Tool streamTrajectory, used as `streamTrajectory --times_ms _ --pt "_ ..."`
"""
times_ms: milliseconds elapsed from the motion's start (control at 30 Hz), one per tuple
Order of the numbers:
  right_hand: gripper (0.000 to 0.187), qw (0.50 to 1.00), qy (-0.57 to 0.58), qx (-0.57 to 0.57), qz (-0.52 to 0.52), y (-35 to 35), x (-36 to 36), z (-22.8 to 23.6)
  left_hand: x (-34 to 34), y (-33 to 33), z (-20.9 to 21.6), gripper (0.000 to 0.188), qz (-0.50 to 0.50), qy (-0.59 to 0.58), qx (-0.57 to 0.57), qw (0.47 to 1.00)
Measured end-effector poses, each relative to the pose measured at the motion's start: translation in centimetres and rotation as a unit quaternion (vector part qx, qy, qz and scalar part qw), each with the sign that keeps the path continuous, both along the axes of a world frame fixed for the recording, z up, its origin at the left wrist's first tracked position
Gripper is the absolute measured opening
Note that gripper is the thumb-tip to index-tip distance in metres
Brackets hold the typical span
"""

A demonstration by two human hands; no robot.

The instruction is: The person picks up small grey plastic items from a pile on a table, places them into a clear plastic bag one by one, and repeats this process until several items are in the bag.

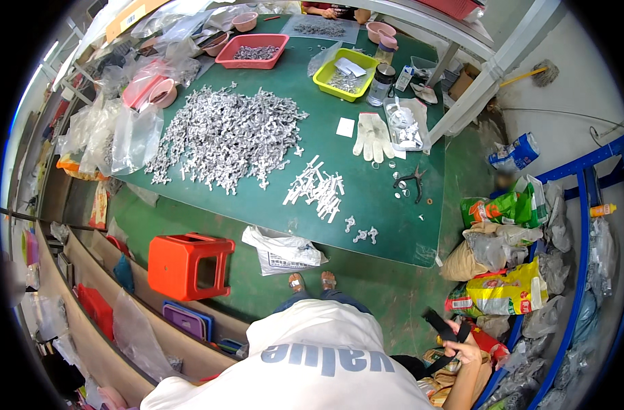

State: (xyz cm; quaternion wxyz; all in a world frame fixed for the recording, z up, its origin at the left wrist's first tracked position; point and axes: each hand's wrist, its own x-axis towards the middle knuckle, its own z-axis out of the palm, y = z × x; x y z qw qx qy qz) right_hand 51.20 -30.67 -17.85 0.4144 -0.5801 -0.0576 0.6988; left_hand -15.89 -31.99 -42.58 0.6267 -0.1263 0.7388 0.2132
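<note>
At the lower right my right hand point(468, 350) is closed round a black strap point(443, 325). One broad end of it sticks up past my fingers, and a dark band runs down beside my white shirt. The hand is away from the table, nearest to the bags by the blue rack. My left hand is out of view. On the green table point(366, 239) in front of me lie a big heap of grey metal parts point(230, 137), a smaller pile of white strips point(315, 189) and a few loose grey pieces point(365, 236).
Pliers point(416, 183), a white glove point(373, 137) and a yellow basket point(346, 75) are on the table's right side. A red stool point(189, 266) and a white sack point(281, 251) stand on the floor. Filled bags point(503, 290) line the blue rack point(577, 273). Another person point(336, 11) sits at the far edge.
</note>
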Motion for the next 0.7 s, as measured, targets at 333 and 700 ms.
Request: streamTrajectory --times_ms 333,700 --pt "0.078 0.992 0.067 0.042 0.097 -3.6 -1.0 -1.3 -0.5 -0.7 0.6 0.021 0.007 -0.019 -0.005 1.000" --pt "0.016 0.966 -0.001 0.018 0.258 3.2 -6.7 -1.1 7.6 17.4 19.6 0.027 -0.008 -0.590 0.037 0.806"
